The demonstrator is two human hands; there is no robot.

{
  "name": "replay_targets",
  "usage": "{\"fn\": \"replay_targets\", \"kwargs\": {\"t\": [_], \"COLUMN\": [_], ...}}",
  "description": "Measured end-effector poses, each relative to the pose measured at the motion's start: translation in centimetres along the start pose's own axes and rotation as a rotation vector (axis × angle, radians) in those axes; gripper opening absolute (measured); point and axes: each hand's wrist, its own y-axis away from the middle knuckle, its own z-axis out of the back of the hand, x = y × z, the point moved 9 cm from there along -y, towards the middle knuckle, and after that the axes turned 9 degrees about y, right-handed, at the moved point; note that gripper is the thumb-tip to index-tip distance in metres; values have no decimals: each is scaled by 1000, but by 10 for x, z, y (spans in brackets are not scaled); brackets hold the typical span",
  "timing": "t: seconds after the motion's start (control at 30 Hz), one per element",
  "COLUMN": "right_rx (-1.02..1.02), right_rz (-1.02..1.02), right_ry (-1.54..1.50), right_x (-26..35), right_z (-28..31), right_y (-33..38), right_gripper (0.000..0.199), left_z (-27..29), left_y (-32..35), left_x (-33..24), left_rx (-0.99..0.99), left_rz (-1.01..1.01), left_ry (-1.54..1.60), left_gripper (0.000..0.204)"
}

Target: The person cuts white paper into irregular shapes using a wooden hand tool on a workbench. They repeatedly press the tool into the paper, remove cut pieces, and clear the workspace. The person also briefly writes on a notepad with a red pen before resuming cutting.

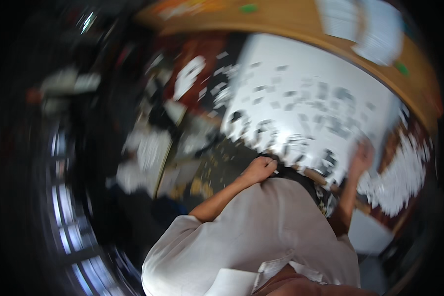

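Two hands grip a large white sheet, seen in a blurred view from above.

Nearest is a pale short-sleeved shirt (261,232). The left hand (259,168) is curled into a fist on the near edge of the big white sheet (311,98); the right hand (362,157) clasps its right edge, fingers too blurred to tell. Beyond lies a wooden table (291,19) with papers (365,24).

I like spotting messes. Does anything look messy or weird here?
Yes. Small paper scraps lie scattered around the big white sheet, whose lower edge looks ragged with dark cutouts. The blur hides finer detail.
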Motion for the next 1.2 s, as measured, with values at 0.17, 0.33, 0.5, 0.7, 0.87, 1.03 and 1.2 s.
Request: {"fn": "replay_targets", "kwargs": {"t": [0.17, 0.33, 0.5, 0.7, 0.87, 1.03, 1.2], "right_rx": [247, 543, 696, 1014, 1210, 1396, 1522], "right_rz": [-157, -22, 186, 13, 460, 454, 515], "right_ry": [-130, -219, -127, -72, 165, 331, 452], "right_x": [1, 96, 216, 323, 452, 504, 528], "right_z": [-11, -75, -143, -207, -260, -290, -317], "right_y": [-45, -53, 31, 193, 315, 387, 438], "right_gripper": [30, 31, 30, 21, 15, 15, 15], "left_z": [48, 71, 140, 343, 512, 530, 517], "left_y": [60, 61, 72, 151, 213, 193, 207], "left_x": [75, 127, 194, 423, 604, 670, 635], "left_rx": [-401, -469, -686, -1186, -1396, -1091, -1372], "left_rz": [161, 61, -220, 37, 315, 462, 314], "left_ry": [581, 748, 344, -516, -516, -607, -799], "left_gripper": [46, 35, 28, 23, 43, 29, 34]}}
